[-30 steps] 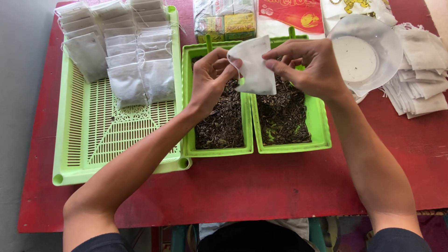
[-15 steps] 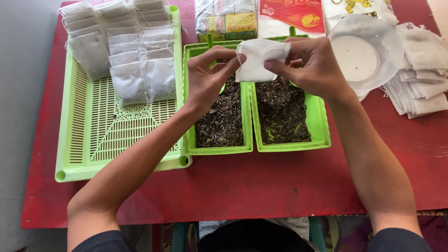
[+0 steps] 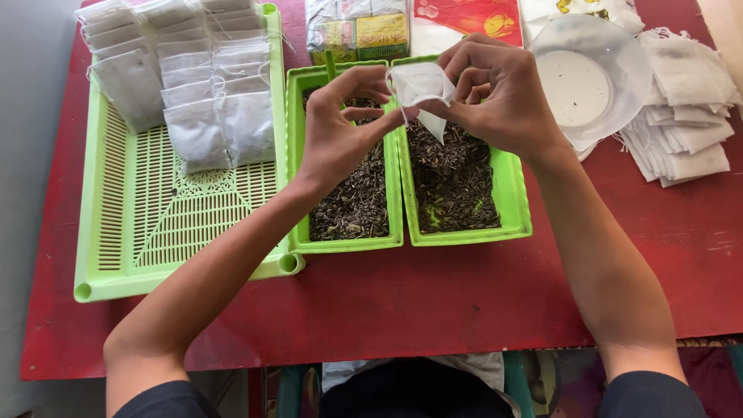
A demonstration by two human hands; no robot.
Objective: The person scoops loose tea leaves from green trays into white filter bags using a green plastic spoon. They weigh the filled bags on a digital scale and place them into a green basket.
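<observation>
Both hands up over the two small green trays, working one white paper pouch (image 3: 422, 87) between them. My left hand (image 3: 334, 131) pinches its left edge with thumb and forefinger, other fingers spread loose. My right hand (image 3: 495, 97) is closed on the pouch's right side, fingers curled over the top. The mouth of the pouch looks pulled open; a corner hangs down toward the leaves. Cannot tell whether anything is inside it.

Below the hands: left small tray (image 3: 296, 155) and right small tray (image 3: 517, 186), touching side by side, each holding a layer of dark loose dried leaves (image 3: 441, 186). Green bottom shows through in spots in the right one, so that supply is thinning but far from gone.

Far left: a big slotted green tray (image 3: 155, 224) with rows of filled pouches (image 3: 193, 93) stacked overlapping in its upper part. Lower half of it is bare.

Right side: a clear plastic bowl (image 3: 588, 77), and just beyond it a heap of flat pouches (image 3: 689, 116), seemingly empty, on the red table (image 3: 464, 302). Some printed packets (image 3: 371, 31) along the top edge.

Judgement: a good batch done, a sizeable heap of pouches left, this one mid-handling
</observation>
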